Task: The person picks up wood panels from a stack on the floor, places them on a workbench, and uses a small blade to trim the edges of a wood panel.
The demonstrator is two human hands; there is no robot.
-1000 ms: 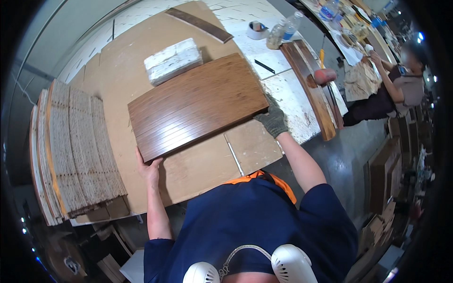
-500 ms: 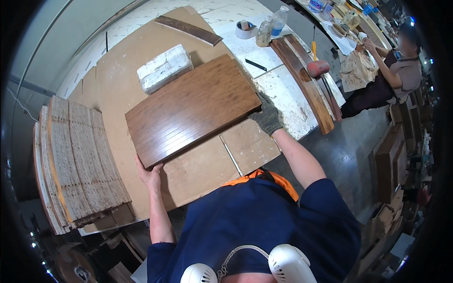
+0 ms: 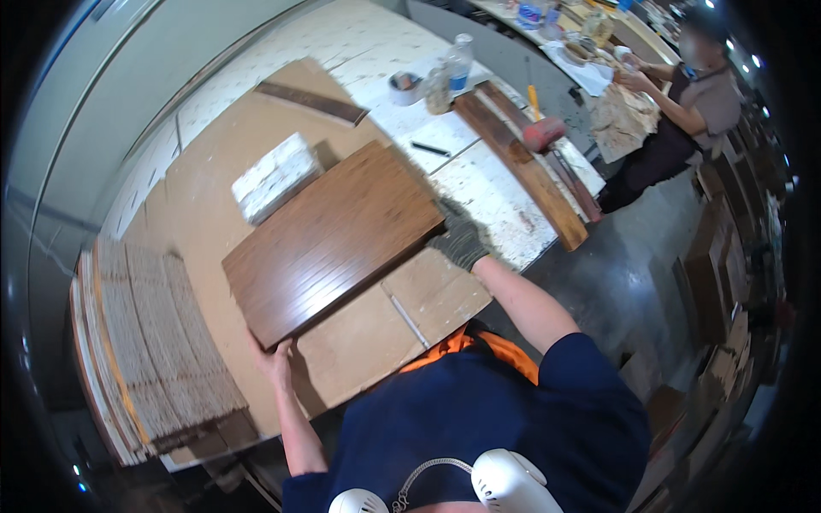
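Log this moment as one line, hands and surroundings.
left hand: bare, at brown board, near-left corner | right hand: gloved, at near-right corner | behind board: white block | left: panel stack

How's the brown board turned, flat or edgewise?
Flat: the brown board shows its broad face upward between the left hand and right hand.

Wall, pale grey, smooth, left side; table, white top with dark flecks; floor, grey, glossy, reflecting light; second table, pale wood top, upper right; box-like brown furniture, right; small light, bright, far right
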